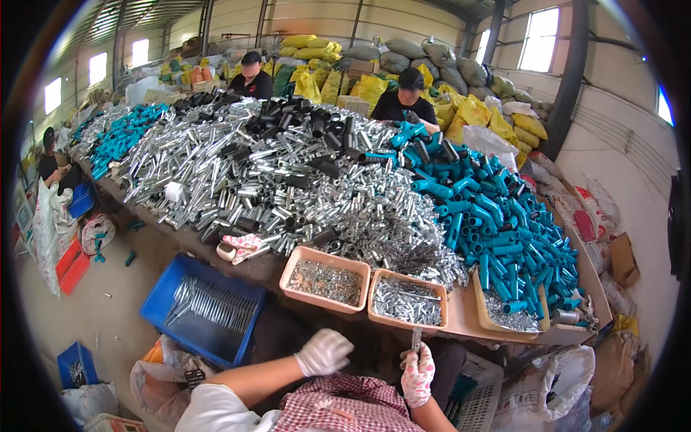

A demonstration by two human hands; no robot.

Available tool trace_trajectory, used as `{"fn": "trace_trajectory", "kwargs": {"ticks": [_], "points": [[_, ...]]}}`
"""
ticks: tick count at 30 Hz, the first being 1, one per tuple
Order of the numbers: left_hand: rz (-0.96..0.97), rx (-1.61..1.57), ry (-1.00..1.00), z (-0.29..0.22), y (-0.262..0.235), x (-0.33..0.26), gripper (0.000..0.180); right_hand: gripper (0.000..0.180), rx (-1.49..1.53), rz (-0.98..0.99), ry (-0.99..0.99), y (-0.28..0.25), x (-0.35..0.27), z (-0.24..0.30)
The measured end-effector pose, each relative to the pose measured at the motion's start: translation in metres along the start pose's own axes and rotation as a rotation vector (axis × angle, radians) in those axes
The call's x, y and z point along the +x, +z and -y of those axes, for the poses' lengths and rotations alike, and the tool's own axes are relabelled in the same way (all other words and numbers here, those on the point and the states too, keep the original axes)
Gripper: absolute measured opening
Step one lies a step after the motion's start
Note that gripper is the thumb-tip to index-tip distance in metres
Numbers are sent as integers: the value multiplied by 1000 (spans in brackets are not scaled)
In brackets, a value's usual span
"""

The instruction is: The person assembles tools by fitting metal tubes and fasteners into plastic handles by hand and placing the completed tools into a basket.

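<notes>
The gloved fingers (425,360) of the right hand (417,374) are grasping a short metal tube (416,338), upright just below the tray of silver tubes (407,299). The left hand (324,351) is loosely clenched, apparently empty, below the tray of small fittings (325,279). Best to keep the tube steady and plumb near that tray while working it.

Bright daylight enters through high windows (540,36); metal tubes (237,165) glint, focus stays sharp, and fisheye edges bend darkly.
</notes>
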State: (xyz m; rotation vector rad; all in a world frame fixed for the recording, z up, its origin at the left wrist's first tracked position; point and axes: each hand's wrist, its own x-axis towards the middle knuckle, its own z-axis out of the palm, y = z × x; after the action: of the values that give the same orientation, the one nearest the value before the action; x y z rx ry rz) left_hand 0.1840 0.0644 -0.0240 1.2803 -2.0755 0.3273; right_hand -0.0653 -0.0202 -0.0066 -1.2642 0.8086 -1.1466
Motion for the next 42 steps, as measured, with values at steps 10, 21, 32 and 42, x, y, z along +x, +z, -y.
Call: {"fn": "trace_trajectory", "kwargs": {"ticks": [10,21,32,42], "points": [[692,-138,-512,-28,108,-66,36,32,-177,163,-126,26,4,10],[871,-227,-384,-29,104,-41,41,28,-11,163,23,9,-35,12],[692,-264,-273,-18,62,-12,34,35,35,123,-259,2,-21,169],[681,-213,-276,4,24,1,32,37,-194,343,-230,0,2,250]]}}
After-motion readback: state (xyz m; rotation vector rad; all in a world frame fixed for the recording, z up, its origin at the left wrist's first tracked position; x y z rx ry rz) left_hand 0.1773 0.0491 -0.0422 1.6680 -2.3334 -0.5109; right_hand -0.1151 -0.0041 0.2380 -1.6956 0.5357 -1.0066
